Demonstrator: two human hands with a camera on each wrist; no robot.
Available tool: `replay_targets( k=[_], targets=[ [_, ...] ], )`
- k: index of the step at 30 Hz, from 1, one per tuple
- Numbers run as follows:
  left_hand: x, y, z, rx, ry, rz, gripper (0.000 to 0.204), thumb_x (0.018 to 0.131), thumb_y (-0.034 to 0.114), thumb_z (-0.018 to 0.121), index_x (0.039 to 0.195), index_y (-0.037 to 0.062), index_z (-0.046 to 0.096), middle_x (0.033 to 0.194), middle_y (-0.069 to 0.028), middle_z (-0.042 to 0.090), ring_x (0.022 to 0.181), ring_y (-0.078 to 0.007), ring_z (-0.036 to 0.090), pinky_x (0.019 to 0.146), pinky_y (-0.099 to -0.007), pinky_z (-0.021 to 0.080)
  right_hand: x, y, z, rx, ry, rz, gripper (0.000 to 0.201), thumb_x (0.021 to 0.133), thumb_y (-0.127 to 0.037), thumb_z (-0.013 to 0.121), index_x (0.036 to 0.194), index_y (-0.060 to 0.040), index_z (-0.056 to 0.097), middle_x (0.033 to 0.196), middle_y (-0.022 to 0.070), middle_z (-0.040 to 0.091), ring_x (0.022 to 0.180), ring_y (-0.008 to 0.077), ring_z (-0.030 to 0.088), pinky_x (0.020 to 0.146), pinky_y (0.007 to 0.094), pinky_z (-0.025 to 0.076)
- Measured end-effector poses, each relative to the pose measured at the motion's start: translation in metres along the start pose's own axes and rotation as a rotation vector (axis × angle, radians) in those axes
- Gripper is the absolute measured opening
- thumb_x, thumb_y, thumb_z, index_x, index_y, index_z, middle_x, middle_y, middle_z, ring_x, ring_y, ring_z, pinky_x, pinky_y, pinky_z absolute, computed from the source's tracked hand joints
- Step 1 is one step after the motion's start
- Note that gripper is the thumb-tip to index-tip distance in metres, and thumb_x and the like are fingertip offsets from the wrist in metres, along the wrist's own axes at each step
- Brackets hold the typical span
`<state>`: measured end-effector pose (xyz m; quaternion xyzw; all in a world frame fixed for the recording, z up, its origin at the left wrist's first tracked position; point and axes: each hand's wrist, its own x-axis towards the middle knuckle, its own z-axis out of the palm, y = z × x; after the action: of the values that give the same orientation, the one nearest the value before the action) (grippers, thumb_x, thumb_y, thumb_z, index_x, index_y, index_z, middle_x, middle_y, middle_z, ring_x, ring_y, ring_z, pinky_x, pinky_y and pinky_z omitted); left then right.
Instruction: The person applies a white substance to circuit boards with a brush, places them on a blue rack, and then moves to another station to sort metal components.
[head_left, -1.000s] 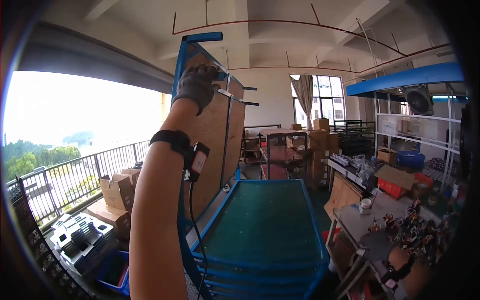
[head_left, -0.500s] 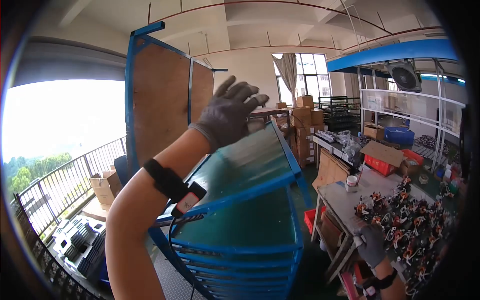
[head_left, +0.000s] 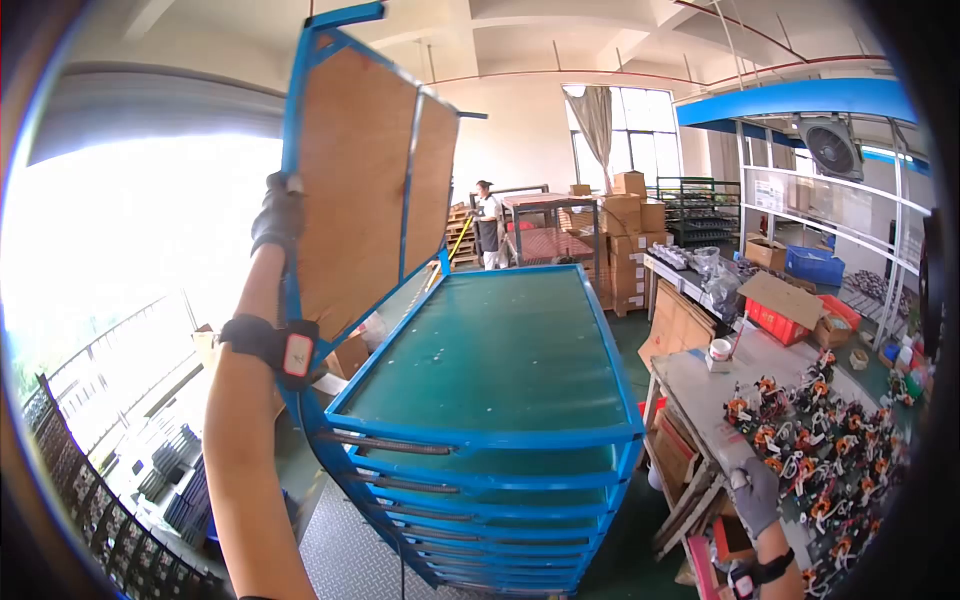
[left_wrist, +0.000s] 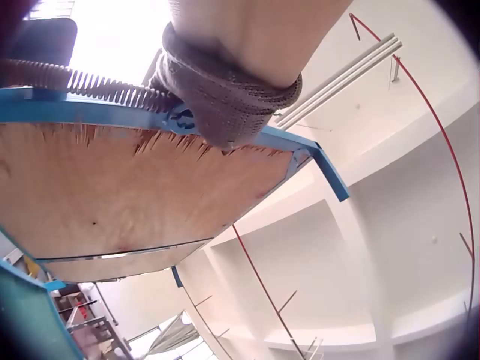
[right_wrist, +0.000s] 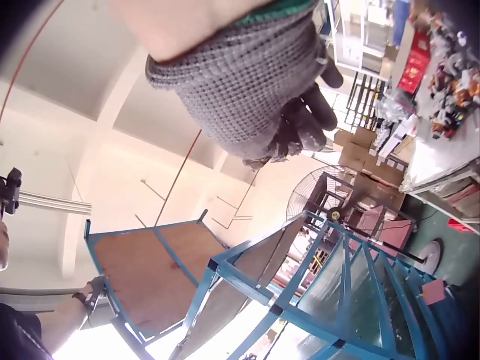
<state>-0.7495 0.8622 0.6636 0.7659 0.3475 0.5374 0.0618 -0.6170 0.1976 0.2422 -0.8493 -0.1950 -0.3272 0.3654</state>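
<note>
My gloved left hand [head_left: 277, 210] grips the near edge of a raised rack shelf [head_left: 350, 180], a blue metal frame with a brown wooden underside. In the left wrist view, the glove [left_wrist: 225, 97] lies over the blue frame beside a coiled spring [left_wrist: 112, 86]; its fingertips are hidden. Below, a blue drying rack [head_left: 480, 440] carries several lowered shelves, the top one a flat green surface [head_left: 490, 350]. My gloved right hand [head_left: 755, 495] hangs by the worktable's edge, near small orange-and-black parts [head_left: 830, 450]. Its fingers [right_wrist: 311, 112] are loosely bent and hold nothing in the right wrist view.
The grey worktable [head_left: 690, 390] stands close on the right, with a white cup [head_left: 720, 352] and red bin [head_left: 775, 320]. A person [head_left: 488, 225] stands behind the rack, near stacked cartons [head_left: 625, 225]. Railings [head_left: 130, 350] run along the left; diamond-plate flooring [head_left: 345, 530] lies below.
My left hand left the raised panel's top, passed over a tilted green shelf, and now grips the panel's near edge lower down. That green shelf now lies flat on the stack.
</note>
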Motion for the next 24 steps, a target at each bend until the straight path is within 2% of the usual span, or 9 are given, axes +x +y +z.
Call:
replay_targets(
  k=[3, 7, 10, 11, 12, 16, 19, 21, 24],
  targets=[
    [-0.067, 0.047, -0.016, -0.019, -0.098, 0.123, 0.053, 0.097, 0.060, 0.033, 0.125, 0.0153, 0.043, 0.108, -0.0199, 0.066, 0.103, -0.0435, 0.062, 0.092, -0.0500, 0.046, 0.011, 0.001, 0.042, 0.149, -0.012, 0.095, 0.017, 0.090, -0.016, 0.058, 0.089, -0.0014, 0.065, 0.080, 0.0099, 0.065, 0.074, 0.0233, 0.060, 0.069, 0.0327, 0.047],
    [-0.154, 0.072, -0.018, -0.094, -0.209, 0.478, 0.059, 0.090, 0.053, 0.056, 0.120, 0.0026, 0.050, 0.105, -0.0246, 0.063, 0.100, -0.0406, 0.063, 0.089, -0.0481, 0.049, 0.008, 0.032, 0.108, 0.563, 0.060, 0.380, 0.024, 0.098, -0.024, 0.052, 0.100, -0.0022, 0.061, 0.085, 0.0030, 0.061, 0.077, 0.0132, 0.056, 0.070, 0.0282, 0.046],
    [-0.237, 0.031, -0.010, -0.202, -0.126, 0.934, 0.075, 0.084, 0.056, 0.060, 0.136, 0.0045, 0.047, 0.128, -0.0216, 0.052, 0.129, -0.0379, 0.044, 0.116, -0.0526, 0.018, -0.001, 0.053, 0.151, 0.711, 0.073, 0.654, 0.029, 0.098, -0.030, 0.051, 0.107, -0.0052, 0.061, 0.090, 0.0027, 0.061, 0.079, 0.0153, 0.057, 0.071, 0.0273, 0.046],
    [-0.268, 0.009, -0.016, -0.345, -0.162, 0.922, 0.073, 0.084, 0.057, 0.060, 0.135, 0.0064, 0.049, 0.129, -0.0193, 0.052, 0.129, -0.0369, 0.043, 0.116, -0.0525, 0.018, 0.001, -0.029, 0.136, 0.541, 0.036, 0.795, 0.034, 0.098, -0.036, 0.049, 0.113, -0.0074, 0.061, 0.088, 0.0017, 0.061, 0.081, 0.0159, 0.059, 0.069, 0.0266, 0.046],
    [-0.298, -0.012, -0.019, -0.490, -0.194, 0.910, 0.071, 0.083, 0.058, 0.060, 0.134, 0.0084, 0.050, 0.130, -0.0169, 0.053, 0.130, -0.0358, 0.043, 0.116, -0.0523, 0.019, -0.004, -0.001, 0.151, 0.681, -0.077, 0.836, 0.037, 0.098, -0.039, 0.049, 0.115, -0.0088, 0.060, 0.089, 0.0025, 0.062, 0.081, 0.0159, 0.059, 0.069, 0.0286, 0.046],
    [-0.363, -0.132, -0.006, -0.265, -0.032, 0.523, 0.068, 0.084, 0.056, 0.061, 0.133, 0.0100, 0.049, 0.130, -0.0155, 0.050, 0.127, -0.0373, 0.043, 0.113, -0.0540, 0.023, -0.019, 0.004, 0.192, 0.849, -0.088, 0.953, 0.046, 0.099, -0.044, 0.042, 0.126, -0.0089, 0.054, 0.109, 0.0084, 0.064, 0.099, 0.0215, 0.060, 0.083, 0.0387, 0.048],
    [-0.382, -0.229, 0.038, -0.298, -0.037, -0.095, 0.075, 0.093, 0.044, 0.057, 0.143, -0.0036, 0.029, 0.135, -0.0331, 0.039, 0.128, -0.0488, 0.040, 0.106, -0.0515, 0.035, -0.016, 0.007, 0.215, 1.188, 0.104, 0.925, 0.054, 0.101, -0.045, 0.033, 0.135, -0.0053, 0.047, 0.133, 0.0133, 0.053, 0.118, 0.0275, 0.053, 0.100, 0.0434, 0.041],
    [-0.387, -0.265, 0.062, -0.333, -0.031, -0.177, 0.073, 0.093, 0.045, 0.055, 0.144, -0.0009, 0.031, 0.132, -0.0289, 0.046, 0.122, -0.0432, 0.048, 0.103, -0.0501, 0.037, -0.019, -0.001, 0.215, 1.107, -0.078, 0.833, 0.057, 0.101, -0.044, 0.030, 0.136, -0.0013, 0.044, 0.139, 0.0142, 0.046, 0.124, 0.0289, 0.046, 0.106, 0.0413, 0.036],
    [-0.388, -0.276, 0.083, -0.664, -0.318, -0.299, 0.066, 0.098, 0.052, 0.040, 0.141, 0.0027, 0.039, 0.109, -0.0162, 0.066, 0.098, -0.0342, 0.064, 0.091, -0.0415, 0.047, -0.025, 0.013, 0.234, 1.149, 0.109, 0.803, 0.056, 0.099, -0.048, 0.035, 0.123, -0.0010, 0.053, 0.121, 0.0117, 0.058, 0.109, 0.0250, 0.054, 0.096, 0.0399, 0.041]
  ],
)
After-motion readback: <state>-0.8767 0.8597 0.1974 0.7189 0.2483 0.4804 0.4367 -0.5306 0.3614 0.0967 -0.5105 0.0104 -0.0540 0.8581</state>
